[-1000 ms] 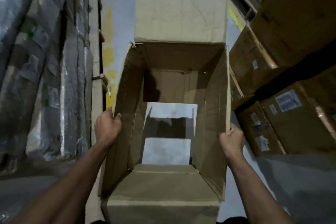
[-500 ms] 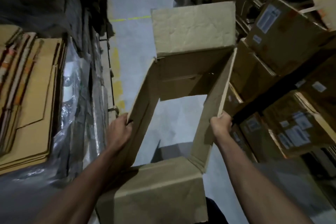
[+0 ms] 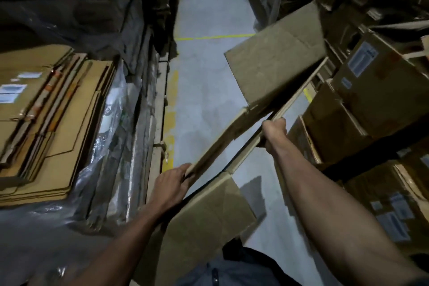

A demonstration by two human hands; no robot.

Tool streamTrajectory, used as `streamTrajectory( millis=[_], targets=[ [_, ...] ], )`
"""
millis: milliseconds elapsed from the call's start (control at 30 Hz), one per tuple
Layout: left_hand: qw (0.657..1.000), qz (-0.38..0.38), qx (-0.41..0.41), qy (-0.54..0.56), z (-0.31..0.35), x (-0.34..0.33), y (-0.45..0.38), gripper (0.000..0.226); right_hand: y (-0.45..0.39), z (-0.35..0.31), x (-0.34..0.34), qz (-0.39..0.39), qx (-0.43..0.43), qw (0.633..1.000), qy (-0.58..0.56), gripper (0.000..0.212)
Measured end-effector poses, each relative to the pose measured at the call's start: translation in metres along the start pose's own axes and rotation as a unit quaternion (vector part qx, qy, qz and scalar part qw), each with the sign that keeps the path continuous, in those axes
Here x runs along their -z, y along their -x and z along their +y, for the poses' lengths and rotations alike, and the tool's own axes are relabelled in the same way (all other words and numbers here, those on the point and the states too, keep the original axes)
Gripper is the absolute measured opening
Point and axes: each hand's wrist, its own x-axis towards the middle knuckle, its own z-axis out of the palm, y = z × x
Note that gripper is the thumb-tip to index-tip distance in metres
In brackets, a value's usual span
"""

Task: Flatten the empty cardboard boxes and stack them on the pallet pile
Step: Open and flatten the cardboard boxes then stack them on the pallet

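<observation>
The brown corrugated cardboard box (image 3: 276, 72) was nearly collapsed flat, held slantwise above the grey concrete floor (image 3: 204, 90) from 6 o'clock up toward 1 o'clock, its two long walls almost touching. The left hand (image 3: 173, 183) gripped the lower wall edge with fingers curled over it; the right hand (image 3: 275, 130) clenched the upper wall edge. One flap hung down at 6 o'clock, another stuck up at 1 o'clock. A pile of flattened brown cardboard sheets (image 3: 46, 127) lay on clear plastic wrap (image 3: 111, 123) at 9 o'clock. Labelled brown cartons (image 3: 376, 90) were stacked at 3 o'clock.
</observation>
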Motion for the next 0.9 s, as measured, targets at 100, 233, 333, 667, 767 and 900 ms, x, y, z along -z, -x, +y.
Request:
streamTrajectory(
  millis=[100,233,333,667,767,900],
  targets=[
    [0.999,-0.026,0.024,-0.003,0.023,0.0,-0.004,0.048,-0.015,-0.019,-0.005,-0.012,0.001,1.0,-0.004,0.049],
    [0.993,-0.061,0.098,0.003,0.047,0.002,-0.012,0.086,-0.034,-0.032,-0.014,0.011,0.003,1.0,-0.017,0.048],
    [0.994,-0.083,0.074,0.001,0.06,0.004,-0.021,0.094,-0.034,-0.038,-0.022,0.01,0.001,0.999,-0.032,0.05],
    [0.993,-0.037,0.067,-0.093,0.067,-0.001,-0.059,0.048,-0.019,-0.06,-0.041,-0.045,0.026,0.998,-0.038,0.032],
    [0.996,0.035,0.075,-0.042,0.061,-0.002,-0.065,0.025,-0.014,-0.076,-0.044,-0.057,0.058,0.996,-0.027,0.038],
    [0.985,0.106,0.102,0.087,0.06,0.007,-0.083,0.026,-0.011,-0.096,-0.049,-0.052,0.144,0.988,0.022,0.062]
  ],
)
